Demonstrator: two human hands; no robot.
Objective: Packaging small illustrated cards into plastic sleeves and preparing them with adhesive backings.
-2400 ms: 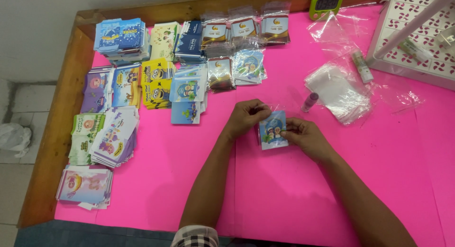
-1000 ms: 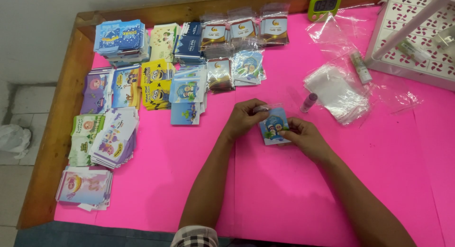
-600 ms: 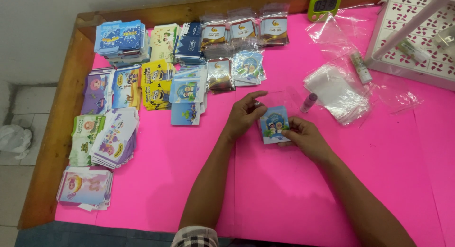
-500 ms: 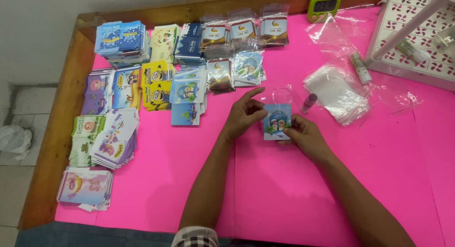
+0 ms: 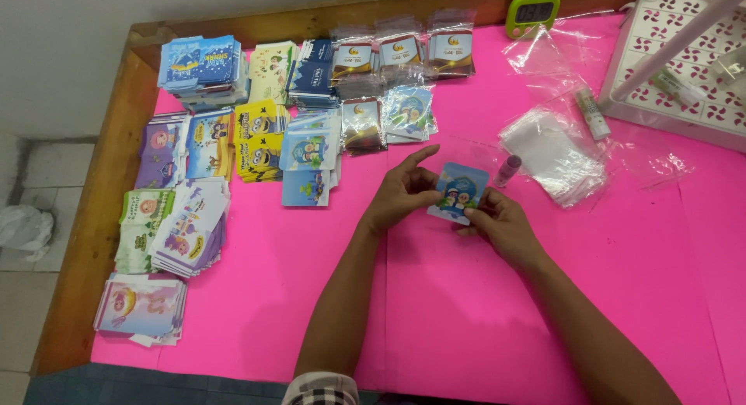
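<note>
1. Pinching a small blue card (image 5: 460, 191) between both hands, just above the pink table cover (image 5: 435, 312), near mid-table.
2. Left hand (image 5: 404, 195): gripping the card's left edge with thumb and curled fingers, index finger sticking out straight, off the card.
3. Right hand (image 5: 501, 226): clamping the lower right corner with fingertips, other fingers tucked under. Likely steadying it from below.
4. Holding the card tilted, picture side up. Possibly already inside a clear sleeve; glare too faint to confirm.
5. Lying just right of the card: small pinkish tube (image 5: 507, 170), then a loose stack of clear plastic sleeves (image 5: 553, 152), both within easy reach of the right hand.
6. Sitting along the left and far edge: sorted card piles (image 5: 233, 141), grouped by design, keeping the middle free for handling.
7. Lining the back row: bagged cards (image 5: 400, 51), apart from the bare piles.
8. Standing at the far edge: green timer (image 5: 531, 10). Occupying the right corner: white rack (image 5: 684, 55).
</note>
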